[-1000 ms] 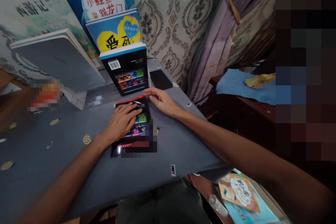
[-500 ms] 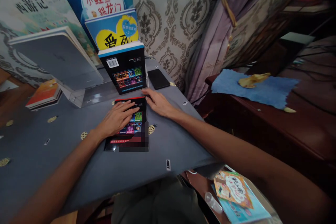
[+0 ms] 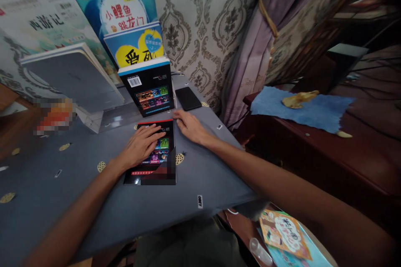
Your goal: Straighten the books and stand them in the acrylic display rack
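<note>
A black book [image 3: 165, 156] with a red top edge and a grid of coloured pictures lies flat on the cloth-covered table. My left hand [image 3: 142, 144] rests palm down on it, fingers stretched across its upper half. Just beyond the book's upper right corner, my right hand [image 3: 190, 127] lies on its side with fingers loosely extended and holding nothing. Behind both hands stands another black book [image 3: 152, 96] with a blue top edge and a barcode, leaning in a clear stand [image 3: 125, 114]. Blurred blocks hide the lower right of the flat book.
A dark phone [image 3: 188, 98] lies by the wall. Grey-backed [image 3: 73, 77], yellow-and-blue [image 3: 134, 44] and larger picture books [image 3: 125, 10] stand behind. Right of the table, a blue cloth [image 3: 328, 110] covers part of a reddish-brown surface. Below right are an orange book [image 3: 286, 233] and a clear cup [image 3: 260, 251].
The view has tilted up slightly, so the table's contents appear lower. My right fingertips have shifted a little rightward from the flat book's corner. My left hand stays on the book.
</note>
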{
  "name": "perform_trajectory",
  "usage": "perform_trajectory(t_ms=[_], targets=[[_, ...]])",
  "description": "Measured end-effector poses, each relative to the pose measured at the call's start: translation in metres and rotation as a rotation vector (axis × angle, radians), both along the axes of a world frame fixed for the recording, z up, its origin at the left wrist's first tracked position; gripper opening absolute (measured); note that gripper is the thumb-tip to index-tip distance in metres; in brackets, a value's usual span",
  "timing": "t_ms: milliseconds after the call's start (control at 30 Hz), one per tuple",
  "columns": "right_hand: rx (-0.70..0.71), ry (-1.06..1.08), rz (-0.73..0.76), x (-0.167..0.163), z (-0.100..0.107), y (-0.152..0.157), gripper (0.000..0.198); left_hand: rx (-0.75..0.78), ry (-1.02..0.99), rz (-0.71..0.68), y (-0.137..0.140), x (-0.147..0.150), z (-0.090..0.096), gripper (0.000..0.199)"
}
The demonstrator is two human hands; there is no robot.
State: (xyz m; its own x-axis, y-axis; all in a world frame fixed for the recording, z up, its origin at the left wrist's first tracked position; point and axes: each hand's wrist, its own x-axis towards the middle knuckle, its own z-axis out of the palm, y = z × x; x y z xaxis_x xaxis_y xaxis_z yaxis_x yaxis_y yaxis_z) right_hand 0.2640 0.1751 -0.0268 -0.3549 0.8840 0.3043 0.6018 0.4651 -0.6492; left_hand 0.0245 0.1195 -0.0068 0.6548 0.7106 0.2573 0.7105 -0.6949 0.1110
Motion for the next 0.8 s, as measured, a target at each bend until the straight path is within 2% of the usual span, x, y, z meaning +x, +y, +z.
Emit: perform_trajectory(t_ms=[233,433,533,800], targets=[[0.024,0.040,0.037,0.001,-0.005,0.003,0.041,0.040,-0.012,0.020,0.007,0.015,0.008,0.035],[0.018,0.084,0.061,0.003,-0.005,0.002,0.042,0.054,0.167,0.094,0.028,0.033,0.015,0.044],[0.016,0.098,0.072,0.003,-0.002,-0.001,0.042,0.052,0.161,0.091,0.034,0.035,0.012,0.046],[0.033,0.066,0.091,0.000,0.001,-0.003,0.039,0.043,0.140,0.049,0.020,0.028,0.012,0.048]])
